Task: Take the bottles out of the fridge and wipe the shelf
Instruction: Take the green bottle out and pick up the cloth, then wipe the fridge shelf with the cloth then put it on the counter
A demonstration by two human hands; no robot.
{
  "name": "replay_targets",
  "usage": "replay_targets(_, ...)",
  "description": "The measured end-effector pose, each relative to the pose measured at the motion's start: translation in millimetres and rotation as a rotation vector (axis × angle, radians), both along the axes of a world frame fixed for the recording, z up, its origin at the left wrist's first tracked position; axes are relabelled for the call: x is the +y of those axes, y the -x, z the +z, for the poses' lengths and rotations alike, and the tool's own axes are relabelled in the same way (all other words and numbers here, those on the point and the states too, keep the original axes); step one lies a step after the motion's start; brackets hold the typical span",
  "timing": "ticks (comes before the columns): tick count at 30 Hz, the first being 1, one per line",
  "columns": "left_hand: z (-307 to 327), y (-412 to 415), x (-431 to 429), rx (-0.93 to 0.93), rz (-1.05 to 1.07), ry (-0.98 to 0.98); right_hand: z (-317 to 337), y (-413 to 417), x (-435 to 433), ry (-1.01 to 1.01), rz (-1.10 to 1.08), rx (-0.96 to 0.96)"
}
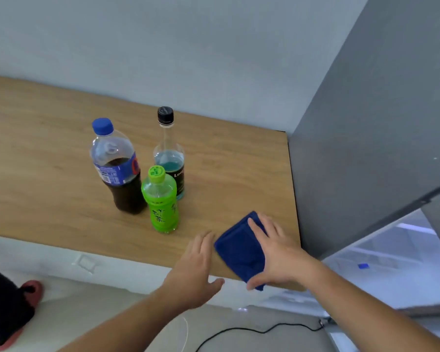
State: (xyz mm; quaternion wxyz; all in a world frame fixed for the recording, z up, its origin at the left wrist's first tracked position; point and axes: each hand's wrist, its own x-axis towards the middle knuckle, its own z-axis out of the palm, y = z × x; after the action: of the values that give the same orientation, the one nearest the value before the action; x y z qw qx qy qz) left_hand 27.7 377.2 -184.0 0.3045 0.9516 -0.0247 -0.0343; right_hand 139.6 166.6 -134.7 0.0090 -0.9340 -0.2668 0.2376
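Note:
Three bottles stand upright on the wooden counter [48,161]: a dark cola bottle [117,168] with a blue cap, a clear glass bottle [169,153] with blue liquid and a black cap, and a green tea bottle [160,200] in front. A folded blue cloth [239,247] lies at the counter's front right edge. My right hand [277,252] rests flat on the cloth, thumb at its near corner. My left hand [196,268] hovers spread just left of the cloth, holding nothing. The fridge [366,148] stands at the right; its lit interior [391,262] shows below.
A pale wall runs behind the counter. A black cable [252,331] lies on the floor below. A foot in a pink slipper [28,293] shows at the lower left. The fridge's grey side meets the counter's right end.

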Motion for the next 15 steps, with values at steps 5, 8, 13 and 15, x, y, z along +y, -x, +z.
replay_targets(5,-6,-85,-27,0.030,-0.368,-0.420,-50,17,-3,0.041,-0.026,-0.096)
replay_targets(8,-13,-111,-33,0.160,-0.550,-0.586,-61,22,-3,0.026,-0.042,-0.197)
replay_targets(13,-43,-77,-61,0.063,-0.507,-0.723,-69,48,-22,0.057,-0.120,-0.242)
replay_targets(15,-50,-58,-73,0.019,-0.423,-0.684,-75,59,-32,0.043,-0.122,-0.292)
